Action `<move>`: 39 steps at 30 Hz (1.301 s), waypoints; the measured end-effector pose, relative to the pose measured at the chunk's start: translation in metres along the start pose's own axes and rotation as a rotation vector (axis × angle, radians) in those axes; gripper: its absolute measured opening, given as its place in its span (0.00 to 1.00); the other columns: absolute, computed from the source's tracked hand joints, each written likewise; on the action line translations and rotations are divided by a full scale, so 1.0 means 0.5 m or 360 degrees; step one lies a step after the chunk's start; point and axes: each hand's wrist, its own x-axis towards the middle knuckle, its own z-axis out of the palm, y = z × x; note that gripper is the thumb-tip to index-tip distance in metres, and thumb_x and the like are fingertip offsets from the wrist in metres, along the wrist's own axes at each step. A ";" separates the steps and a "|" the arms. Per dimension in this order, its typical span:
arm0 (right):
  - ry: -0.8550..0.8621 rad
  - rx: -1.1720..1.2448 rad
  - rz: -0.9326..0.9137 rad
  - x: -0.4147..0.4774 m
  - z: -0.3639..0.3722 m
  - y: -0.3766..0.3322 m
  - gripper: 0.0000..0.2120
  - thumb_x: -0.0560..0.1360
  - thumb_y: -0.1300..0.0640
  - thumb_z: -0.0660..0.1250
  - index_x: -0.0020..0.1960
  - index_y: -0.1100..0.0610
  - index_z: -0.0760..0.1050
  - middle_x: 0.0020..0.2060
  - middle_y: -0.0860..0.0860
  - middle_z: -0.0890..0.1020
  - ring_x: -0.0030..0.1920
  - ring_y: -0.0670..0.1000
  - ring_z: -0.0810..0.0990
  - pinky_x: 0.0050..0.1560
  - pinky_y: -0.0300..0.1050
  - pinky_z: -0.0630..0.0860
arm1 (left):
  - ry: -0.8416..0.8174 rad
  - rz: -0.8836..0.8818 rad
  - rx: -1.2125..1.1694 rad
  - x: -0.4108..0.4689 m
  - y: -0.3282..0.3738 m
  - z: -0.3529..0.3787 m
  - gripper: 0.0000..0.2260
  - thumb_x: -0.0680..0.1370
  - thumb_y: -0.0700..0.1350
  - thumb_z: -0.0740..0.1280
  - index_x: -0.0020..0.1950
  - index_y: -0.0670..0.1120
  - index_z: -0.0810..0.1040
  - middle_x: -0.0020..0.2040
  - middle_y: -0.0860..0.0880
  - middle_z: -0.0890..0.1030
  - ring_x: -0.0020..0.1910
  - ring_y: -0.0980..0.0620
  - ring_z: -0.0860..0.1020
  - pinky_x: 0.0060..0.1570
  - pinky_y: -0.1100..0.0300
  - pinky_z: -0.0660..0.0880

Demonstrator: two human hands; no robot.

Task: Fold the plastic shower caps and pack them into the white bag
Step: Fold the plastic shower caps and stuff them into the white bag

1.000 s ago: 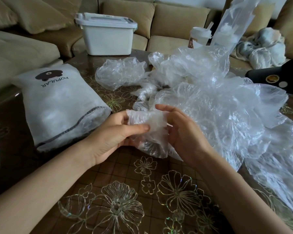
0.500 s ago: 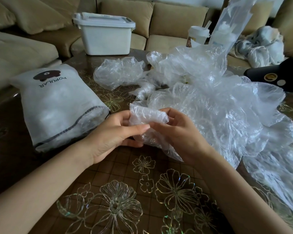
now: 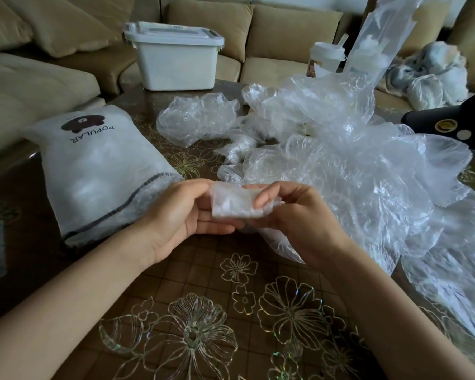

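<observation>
Two hands meet at the centre of the frame above the flower-patterned table (image 3: 203, 270). The left hand (image 3: 176, 215) and the right hand (image 3: 296, 218) each pinch one end of a small folded shower cap (image 3: 231, 205) between thumb and fingers. The white bag (image 3: 99, 165), printed POPULAR, lies at left of centre, its dark-trimmed end nearest the left hand. A heap of loose clear shower caps (image 3: 354, 171) fills the right side. A white lidded box (image 3: 176, 61) stands at upper centre.

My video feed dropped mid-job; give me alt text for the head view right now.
The left hand and right hand pinch a small folded shower cap between them above a flower-patterned table. The white bag lies on it at left; a heap of loose clear caps spreads at right, with a lidded white tub behind.
</observation>
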 end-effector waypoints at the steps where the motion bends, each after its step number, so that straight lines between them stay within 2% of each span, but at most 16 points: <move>1: 0.0035 -0.0100 -0.0036 -0.001 0.000 -0.001 0.20 0.70 0.81 0.55 0.28 0.63 0.74 0.37 0.54 0.82 0.32 0.52 0.81 0.29 0.42 0.79 | -0.0043 -0.0028 -0.0059 0.000 0.003 -0.001 0.15 0.81 0.43 0.53 0.51 0.36 0.76 0.38 0.39 0.82 0.35 0.46 0.82 0.32 0.58 0.80; 4: 0.0130 -0.0309 -0.0160 0.002 -0.001 0.003 0.20 0.69 0.81 0.56 0.29 0.63 0.74 0.27 0.49 0.80 0.27 0.49 0.80 0.26 0.38 0.76 | -0.0240 -0.0070 0.0036 -0.003 0.008 -0.008 0.22 0.75 0.56 0.60 0.57 0.38 0.76 0.47 0.39 0.83 0.43 0.46 0.82 0.39 0.57 0.81; 7: 0.0132 -0.0337 -0.0211 0.002 0.003 0.009 0.18 0.69 0.81 0.57 0.31 0.63 0.76 0.28 0.51 0.80 0.30 0.49 0.81 0.29 0.38 0.78 | -0.0156 0.0095 0.0293 -0.005 -0.006 -0.007 0.18 0.70 0.45 0.71 0.57 0.40 0.76 0.49 0.42 0.83 0.45 0.48 0.83 0.40 0.60 0.80; 10: 0.0011 -0.0171 -0.0071 -0.003 0.003 0.012 0.18 0.72 0.77 0.55 0.35 0.63 0.78 0.32 0.56 0.81 0.35 0.54 0.81 0.36 0.43 0.80 | 0.0082 0.0281 0.0420 -0.008 -0.015 -0.011 0.11 0.73 0.33 0.68 0.54 0.40 0.76 0.46 0.44 0.83 0.42 0.51 0.83 0.37 0.62 0.79; 13: -0.0012 -0.0017 0.0004 -0.010 0.011 0.001 0.14 0.72 0.72 0.56 0.38 0.65 0.78 0.37 0.59 0.82 0.41 0.58 0.81 0.42 0.46 0.79 | 0.0206 0.0368 0.0438 -0.014 -0.007 -0.018 0.09 0.74 0.33 0.67 0.54 0.40 0.77 0.47 0.44 0.83 0.43 0.51 0.83 0.36 0.63 0.79; 16: 0.0028 -0.0113 -0.0081 -0.020 0.028 0.004 0.05 0.72 0.62 0.67 0.39 0.63 0.79 0.40 0.58 0.81 0.40 0.54 0.80 0.41 0.44 0.78 | 0.0210 0.0472 0.0594 -0.030 -0.009 -0.017 0.08 0.75 0.36 0.67 0.54 0.42 0.77 0.47 0.46 0.84 0.44 0.51 0.83 0.39 0.59 0.80; 18: 0.0038 -0.0104 -0.0047 -0.032 0.039 0.002 0.08 0.68 0.57 0.68 0.40 0.63 0.79 0.39 0.57 0.80 0.36 0.50 0.79 0.35 0.40 0.78 | 0.0276 0.0673 0.0794 -0.059 -0.009 -0.026 0.07 0.76 0.40 0.67 0.53 0.45 0.77 0.46 0.48 0.83 0.45 0.53 0.82 0.42 0.58 0.81; 19: 0.0060 -0.0078 -0.0005 -0.031 0.036 0.005 0.08 0.67 0.57 0.68 0.41 0.63 0.79 0.38 0.56 0.81 0.35 0.48 0.79 0.33 0.38 0.77 | 0.0386 0.0863 0.0992 -0.067 -0.015 -0.037 0.06 0.75 0.42 0.67 0.52 0.46 0.77 0.47 0.51 0.82 0.45 0.56 0.81 0.44 0.62 0.79; 21: 0.0104 -0.0041 -0.0009 -0.031 0.044 0.001 0.05 0.71 0.61 0.68 0.42 0.63 0.78 0.38 0.52 0.82 0.34 0.48 0.79 0.32 0.38 0.77 | 0.0683 0.1335 0.1579 -0.095 -0.015 -0.083 0.08 0.75 0.42 0.68 0.53 0.44 0.77 0.51 0.51 0.79 0.50 0.58 0.78 0.48 0.70 0.74; 22: 0.0140 -0.0015 -0.0012 -0.030 0.050 -0.001 0.03 0.73 0.63 0.67 0.42 0.62 0.77 0.37 0.51 0.81 0.34 0.48 0.78 0.32 0.39 0.76 | 0.0796 0.1440 0.1867 -0.105 -0.020 -0.112 0.10 0.73 0.42 0.69 0.54 0.42 0.78 0.54 0.48 0.77 0.54 0.55 0.76 0.53 0.67 0.72; 24: 0.0196 -0.0005 -0.0040 -0.029 0.082 -0.005 0.04 0.74 0.66 0.65 0.45 0.60 0.76 0.39 0.53 0.79 0.35 0.49 0.77 0.37 0.43 0.76 | 0.0919 0.1276 0.2305 -0.122 -0.029 -0.179 0.19 0.70 0.43 0.74 0.59 0.40 0.77 0.62 0.42 0.74 0.62 0.45 0.71 0.60 0.54 0.69; 27: 0.0250 -0.0186 -0.0033 -0.024 0.121 0.007 0.15 0.73 0.69 0.67 0.57 0.57 0.71 0.48 0.57 0.77 0.43 0.54 0.79 0.44 0.49 0.78 | 0.0890 0.0913 0.2497 -0.113 -0.052 -0.235 0.26 0.71 0.45 0.74 0.66 0.40 0.73 0.70 0.38 0.69 0.69 0.39 0.65 0.66 0.43 0.62; 29: 0.0216 -0.0384 0.0046 -0.025 0.147 0.016 0.21 0.72 0.69 0.69 0.62 0.58 0.68 0.53 0.57 0.75 0.49 0.55 0.78 0.47 0.48 0.79 | 0.0876 0.0888 0.2452 -0.108 -0.055 -0.236 0.26 0.74 0.43 0.70 0.70 0.40 0.69 0.74 0.39 0.63 0.74 0.41 0.59 0.70 0.43 0.56; 33: 0.0149 -0.0982 0.0199 -0.026 0.188 0.023 0.17 0.70 0.69 0.68 0.59 0.64 0.73 0.43 0.51 0.75 0.47 0.51 0.76 0.48 0.46 0.76 | 0.0954 0.0805 0.2256 -0.098 -0.041 -0.211 0.27 0.77 0.38 0.61 0.76 0.45 0.58 0.78 0.45 0.50 0.77 0.47 0.45 0.74 0.49 0.45; 37: 0.0119 -0.0879 0.0399 -0.025 0.219 0.004 0.16 0.71 0.71 0.67 0.58 0.67 0.74 0.36 0.51 0.74 0.36 0.47 0.75 0.35 0.38 0.75 | 0.1069 0.0756 0.1998 -0.088 -0.018 -0.205 0.27 0.77 0.36 0.60 0.76 0.45 0.58 0.77 0.44 0.52 0.77 0.47 0.48 0.73 0.50 0.48; 39: 0.0131 -0.0799 0.0489 -0.016 0.235 -0.014 0.16 0.72 0.71 0.66 0.60 0.69 0.73 0.35 0.51 0.73 0.37 0.48 0.74 0.32 0.35 0.72 | 0.1068 0.0665 0.1764 -0.083 -0.005 -0.206 0.26 0.78 0.37 0.60 0.76 0.45 0.57 0.78 0.44 0.51 0.77 0.47 0.47 0.73 0.47 0.50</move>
